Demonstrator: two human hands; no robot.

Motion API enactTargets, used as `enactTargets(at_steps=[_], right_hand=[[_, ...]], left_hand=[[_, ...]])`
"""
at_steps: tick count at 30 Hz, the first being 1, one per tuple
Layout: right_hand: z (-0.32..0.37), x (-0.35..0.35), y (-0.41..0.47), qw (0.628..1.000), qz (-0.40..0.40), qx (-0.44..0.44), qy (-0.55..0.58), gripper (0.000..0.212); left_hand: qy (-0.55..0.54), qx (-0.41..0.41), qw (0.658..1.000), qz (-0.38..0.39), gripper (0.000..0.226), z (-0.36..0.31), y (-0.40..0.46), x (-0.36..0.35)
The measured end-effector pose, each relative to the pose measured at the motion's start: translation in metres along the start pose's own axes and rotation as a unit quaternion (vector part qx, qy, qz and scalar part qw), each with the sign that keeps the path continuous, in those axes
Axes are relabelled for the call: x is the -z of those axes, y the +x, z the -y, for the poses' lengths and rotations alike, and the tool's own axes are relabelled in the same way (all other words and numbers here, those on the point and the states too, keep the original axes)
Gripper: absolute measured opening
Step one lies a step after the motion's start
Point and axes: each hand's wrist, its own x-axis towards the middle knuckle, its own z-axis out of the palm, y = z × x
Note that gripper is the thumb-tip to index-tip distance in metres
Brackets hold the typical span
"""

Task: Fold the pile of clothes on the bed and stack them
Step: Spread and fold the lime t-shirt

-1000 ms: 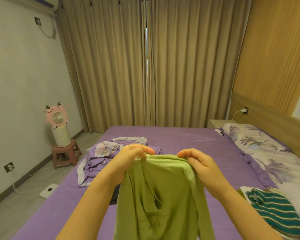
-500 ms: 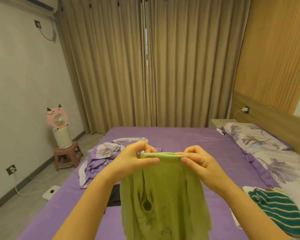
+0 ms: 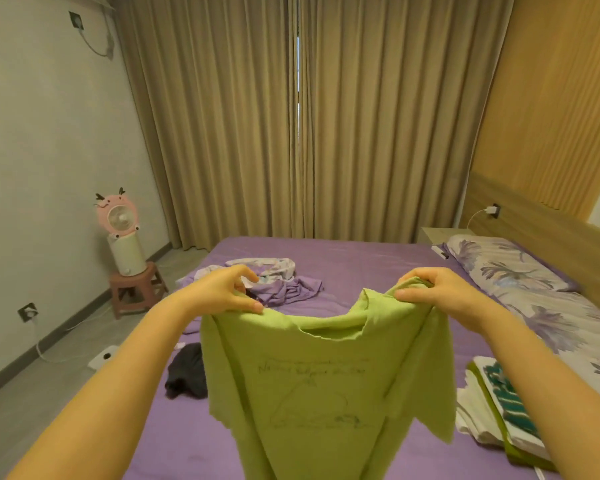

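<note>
Hands spreading apart since earlier frame, green shirt (image 3: 312, 386) opening. Left hand (image 3: 222, 292) at 9 o'clock, right hand (image 3: 430, 289) at 3, each pinching shoulder. Keeping shoulders level, taut before lowering onto bed (image 3: 361, 261).

I counted one green shirt (image 3: 312, 386) hanging from my two hands, left (image 3: 222, 292) and right (image 3: 430, 289). On the bed (image 3: 361, 265) lay one dark garment (image 3: 186, 375) left of the shirt, one crumpled purple-and-floral heap (image 3: 278, 278) beyond it, one folded stack (image 3: 492, 410) to its right, and one floral pillow (image 3: 499, 265). One pink fan (image 3: 116, 216) stood on one stool (image 3: 136, 289) left of the bed.
</note>
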Motion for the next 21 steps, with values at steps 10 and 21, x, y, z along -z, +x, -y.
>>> enactTargets(at_steps=[10,21], right_hand=[[-0.028,-0.015,-0.008,0.998,-0.019,-0.054,-0.038,0.031],[-0.005,-0.013,-0.023,0.945,-0.273,0.124,-0.130,0.019]], left_hand=[[0.064,-0.030,0.992,-0.105,0.011,-0.011,-0.005,-0.021],[-0.123,0.052,0.925,-0.356,0.016,-0.042,-0.023,-0.034]])
